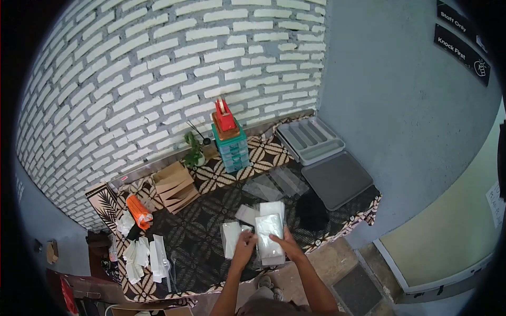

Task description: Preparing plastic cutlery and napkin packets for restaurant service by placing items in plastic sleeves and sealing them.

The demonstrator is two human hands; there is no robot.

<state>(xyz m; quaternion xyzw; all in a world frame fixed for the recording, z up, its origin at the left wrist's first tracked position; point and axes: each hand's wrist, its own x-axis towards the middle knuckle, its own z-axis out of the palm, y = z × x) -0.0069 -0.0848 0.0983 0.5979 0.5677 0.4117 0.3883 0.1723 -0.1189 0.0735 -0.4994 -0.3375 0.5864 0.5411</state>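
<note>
In my right hand (290,245), a stack of white packets in clear plastic (269,231) is gripped along its right side, with the thumb over the top packet. My left hand (246,241) is at the left edge of that stack, its fingers curled; whether they pinch anything is not clear. Just left of it, another plastic-wrapped white packet (231,239) lies on the dark patterned tablecloth (193,237). A smaller white packet (246,214) lies behind my hands, partly covered by the stack.
Clear plastic sleeves (272,185) lie behind the hands. At right are a grey tray (338,179) and a cutlery organizer (310,140). A small drawer unit (233,154) carries a red tape dispenser (224,116). Brown paper bags (176,187), an orange roll (139,211) and white paper strips (136,258) are leftward.
</note>
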